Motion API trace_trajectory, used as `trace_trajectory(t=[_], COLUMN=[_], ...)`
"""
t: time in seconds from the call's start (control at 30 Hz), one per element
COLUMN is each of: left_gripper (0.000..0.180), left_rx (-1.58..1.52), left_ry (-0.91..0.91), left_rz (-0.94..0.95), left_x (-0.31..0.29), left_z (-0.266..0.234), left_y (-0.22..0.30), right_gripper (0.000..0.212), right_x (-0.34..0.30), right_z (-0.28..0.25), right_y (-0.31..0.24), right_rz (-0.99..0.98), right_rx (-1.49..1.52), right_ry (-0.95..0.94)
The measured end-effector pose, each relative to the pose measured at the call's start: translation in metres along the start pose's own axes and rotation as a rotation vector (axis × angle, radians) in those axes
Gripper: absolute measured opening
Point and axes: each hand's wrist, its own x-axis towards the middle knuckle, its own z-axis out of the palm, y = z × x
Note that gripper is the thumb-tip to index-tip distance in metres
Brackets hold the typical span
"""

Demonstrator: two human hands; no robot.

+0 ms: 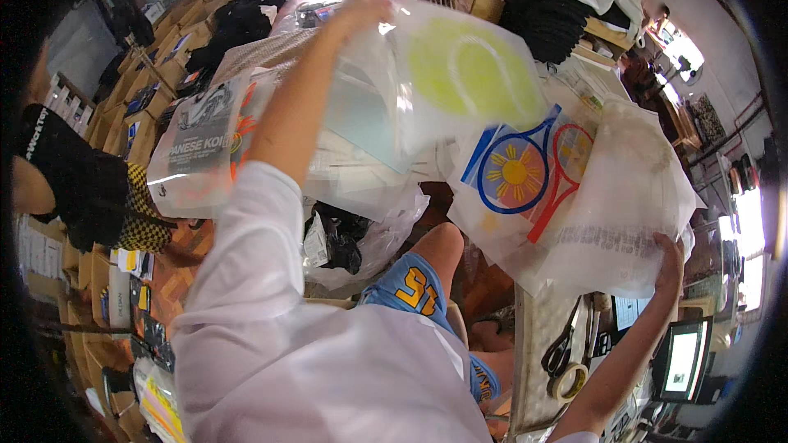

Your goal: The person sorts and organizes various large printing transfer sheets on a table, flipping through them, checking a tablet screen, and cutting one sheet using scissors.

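White cloth T-shirt [328,369] nearest the lens, the left hand [361,15] appears closed on a translucent plastic sheet with a yellow-green tennis ball [468,70], raised at upper center, where one-sided support could crease it. At right, translucent white sheets with blue and red rackets [591,205] overhang the pale table [535,340] and could slide; the right hand [670,267] touches their edge, its hold unclear.

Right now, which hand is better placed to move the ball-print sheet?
Probably the left hand: it seems to grip the ball-print sheet by its upper left edge. The right hand is farther off, at a whitish sheet's lower right edge.
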Motion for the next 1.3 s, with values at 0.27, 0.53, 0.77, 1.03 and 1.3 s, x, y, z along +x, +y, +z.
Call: trace_trajectory(t=[0.27, 0.53, 0.77, 1.03, 1.3], left_gripper=[0.035, 0.044, 0.022, 0.025, 0.019], left_rx=[0.712, 0.849, 0.877, 0.797, 0.776], left_ry=[0.544, 0.412, -0.132, -0.156, -0.022], left_rz=[0.262, 0.233, 0.083, -0.012, -0.01], left_x=[0.044, -0.046, -0.097, -0.12, -0.099], left_z=[-0.139, 0.039, 0.187, 0.222, 0.18], left_y=[0.062, 0.031, -0.039, -0.016, -0.014], right_gripper=[0.053, 0.058, 0.056, 0.057, 0.054], right_x=[0.012, -0.01, 0.005, 0.005, 0.004], right_z=[0.029, 0.059, 0.075, 0.077, 0.08], right_y=[0.018, 0.004, 0.009, 0.01, 0.006], right_rz=[0.045, 0.041, 0.053, -0.004, 0.015], right_rx=[0.064, 0.03, 0.064, 0.104, 0.008], right_ry=[-0.021, 0.037, -0.111, -0.114, -0.092])
